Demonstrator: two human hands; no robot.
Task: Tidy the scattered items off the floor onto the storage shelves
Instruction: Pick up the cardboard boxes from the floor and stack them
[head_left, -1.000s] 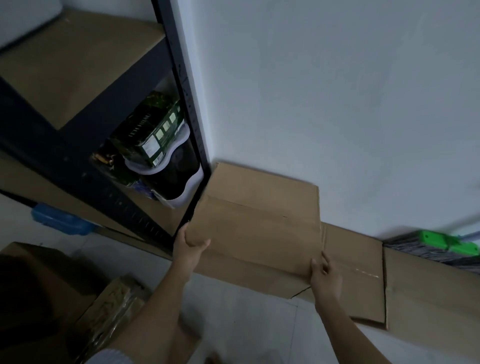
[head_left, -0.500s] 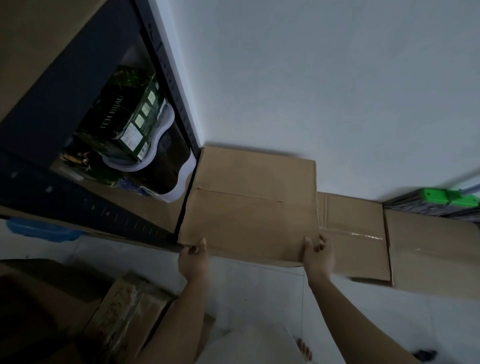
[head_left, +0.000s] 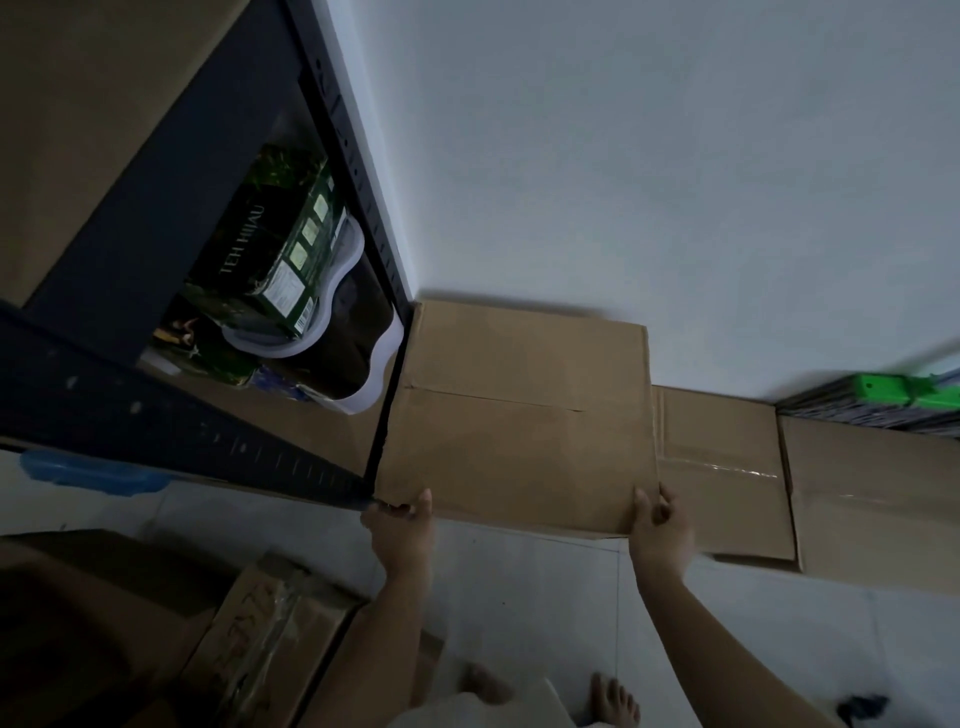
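Both hands hold the flattened cardboard box (head_left: 519, 431) by its near edge: our left hand (head_left: 402, 530) pinches the lower left corner, thumb on the face and fingers curled under, and our right hand (head_left: 662, 525) grips the lower right corner the same way. A second ago this box sat higher and tilted, its left corner lifted against the shelf post (head_left: 363, 218); now it lies squarer, its left edge just beside the post and its far edge against the white wall (head_left: 623, 156). It overlaps a second flattened carton (head_left: 722, 467), which lies on the floor (head_left: 519, 597) along the wall with a third carton (head_left: 872, 493) beyond. We judge that we have pulled the box down and straightened it, perhaps to lift it clear, but it is not yet on the storage shelves (head_left: 130, 405). Inside the shelf sits a green tea box (head_left: 275, 260) on a pale tray (head_left: 332, 332), with a blue container (head_left: 88, 473) below. A taped carton (head_left: 270, 634) waits near our left forearm, and a green broom head (head_left: 898, 389) lies at the far right.
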